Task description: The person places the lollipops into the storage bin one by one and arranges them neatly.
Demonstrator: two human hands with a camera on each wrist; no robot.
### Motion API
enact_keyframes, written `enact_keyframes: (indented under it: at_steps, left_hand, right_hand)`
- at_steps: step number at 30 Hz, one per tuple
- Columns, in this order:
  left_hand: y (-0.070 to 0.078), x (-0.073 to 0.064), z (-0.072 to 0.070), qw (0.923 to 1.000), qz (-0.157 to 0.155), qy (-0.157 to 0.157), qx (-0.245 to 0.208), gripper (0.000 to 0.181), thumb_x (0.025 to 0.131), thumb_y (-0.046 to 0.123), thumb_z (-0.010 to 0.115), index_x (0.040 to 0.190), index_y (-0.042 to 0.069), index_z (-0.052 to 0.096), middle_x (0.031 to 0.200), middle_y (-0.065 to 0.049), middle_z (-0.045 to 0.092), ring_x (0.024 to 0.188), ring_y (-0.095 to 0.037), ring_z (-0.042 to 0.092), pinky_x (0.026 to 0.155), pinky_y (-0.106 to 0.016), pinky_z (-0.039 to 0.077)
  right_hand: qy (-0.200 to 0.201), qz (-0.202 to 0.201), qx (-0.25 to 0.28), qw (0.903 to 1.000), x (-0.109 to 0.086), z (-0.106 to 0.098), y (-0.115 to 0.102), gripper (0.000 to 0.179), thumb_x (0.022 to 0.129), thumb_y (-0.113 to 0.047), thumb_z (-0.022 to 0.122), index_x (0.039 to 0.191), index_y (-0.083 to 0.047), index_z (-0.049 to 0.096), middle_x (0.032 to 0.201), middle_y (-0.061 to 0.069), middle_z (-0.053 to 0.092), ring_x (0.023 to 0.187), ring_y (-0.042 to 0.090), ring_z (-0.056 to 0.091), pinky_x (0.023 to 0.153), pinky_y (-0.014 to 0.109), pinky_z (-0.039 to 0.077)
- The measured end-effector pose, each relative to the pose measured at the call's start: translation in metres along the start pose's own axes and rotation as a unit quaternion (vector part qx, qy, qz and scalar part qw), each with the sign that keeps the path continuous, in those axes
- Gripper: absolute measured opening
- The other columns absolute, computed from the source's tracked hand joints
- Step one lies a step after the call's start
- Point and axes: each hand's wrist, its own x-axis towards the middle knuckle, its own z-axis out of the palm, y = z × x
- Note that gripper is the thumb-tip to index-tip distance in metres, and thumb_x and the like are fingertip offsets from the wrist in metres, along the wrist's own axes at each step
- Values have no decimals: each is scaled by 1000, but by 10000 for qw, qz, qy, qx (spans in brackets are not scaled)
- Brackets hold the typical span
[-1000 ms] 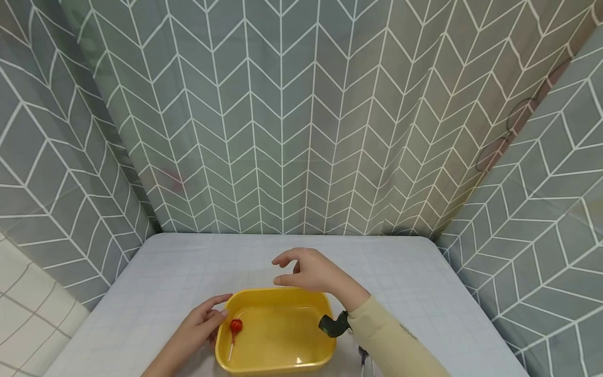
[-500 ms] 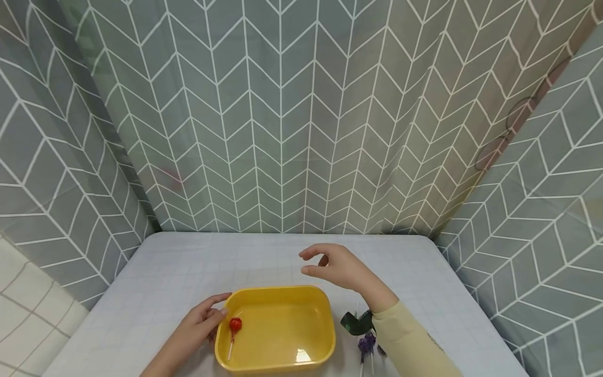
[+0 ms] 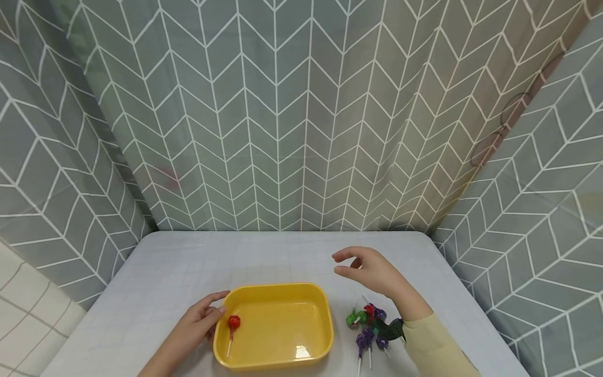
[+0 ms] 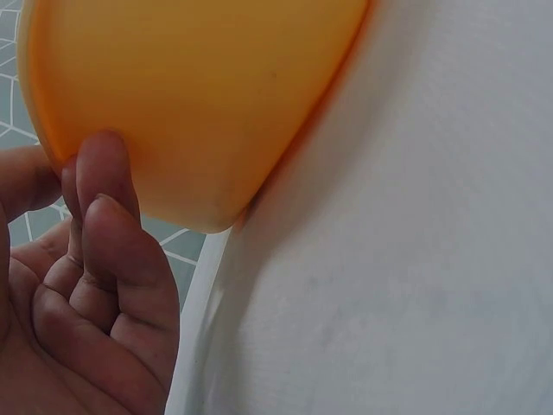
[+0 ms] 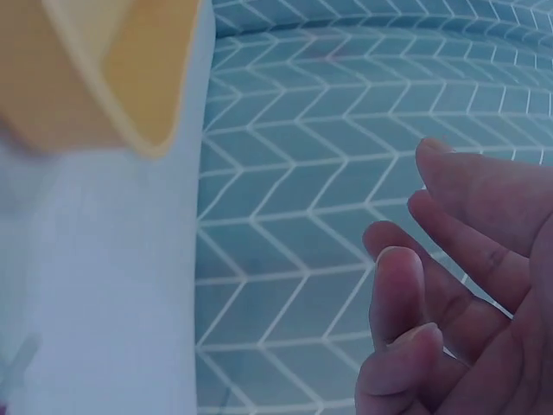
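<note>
While the left hand [image 3: 198, 318] grips the yellow tray [image 3: 278, 330], a red lollipop [image 3: 234, 322] lies inside. The right hand [image 3: 369, 268] hangs empty over the desk [image 3: 188, 262], fingers loosely curved.

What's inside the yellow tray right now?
In the yellow tray, one red lollipop lies by the left wall, stick toward the near side. The part of the tray directly beneath it is covered.
</note>
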Motion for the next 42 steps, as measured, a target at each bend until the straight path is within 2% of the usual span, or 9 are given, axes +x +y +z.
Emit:
enact_keyframes:
  at_steps: [12, 18, 24, 29, 33, 42]
  left_hand:
    - [0, 0, 0, 10000, -26, -4, 17, 63, 96, 42, 62, 147, 10, 42, 77, -12, 60, 60, -27, 55, 54, -32, 51]
    - [1, -1, 1, 10000, -71, 44, 33, 63, 97, 42, 62, 147, 10, 42, 75, -12, 59, 60, -26, 55, 53, -31, 50]
    - [3, -2, 1, 10000, -68, 55, 28, 64, 96, 42, 62, 147, 10, 43, 75, -12, 59, 60, -27, 55, 53, -32, 50]
    - [4, -2, 1, 9999, -132, 5, -7, 63, 96, 43, 62, 146, 10, 43, 77, -13, 60, 61, -27, 56, 55, -32, 52]
    - [4, -2, 1, 9999, -165, -21, -27, 64, 95, 44, 63, 146, 10, 43, 77, -13, 61, 61, -26, 56, 56, -32, 52]
    - [2, -1, 0, 9999, -101, -57, -72, 66, 96, 44, 62, 147, 9, 41, 77, -13, 61, 61, -26, 55, 54, -32, 51]
  right_hand:
    - [91, 746, 59, 9972, -40, -8, 48, 27, 90, -35, 73, 113, -20, 72, 110, 1, 68, 82, 18, 58, 62, 33, 50]
    - [-208, 940, 95, 9953, -60, -4, 74, 31, 89, -32, 74, 113, -13, 72, 102, -2, 67, 80, 18, 59, 61, 34, 47]
    - [-707, 610, 290, 9952, -73, 1, 94, 26, 89, -26, 75, 113, -14, 73, 103, 2, 67, 77, 17, 57, 59, 29, 46]
    - [-772, 342, 441, 9955, -78, 6, 103, 24, 88, -22, 76, 110, -13, 73, 103, 3, 68, 74, 14, 56, 58, 27, 46]
    - [-826, 356, 528, 9945, -80, 10, 107, 23, 87, -22, 76, 108, -13, 74, 100, 2, 67, 72, 13, 55, 57, 27, 46]
    - [-691, -265, -198, 9971, -82, 16, 115, 17, 88, -22, 76, 104, -16, 75, 99, -5, 68, 72, 5, 54, 59, 26, 47]
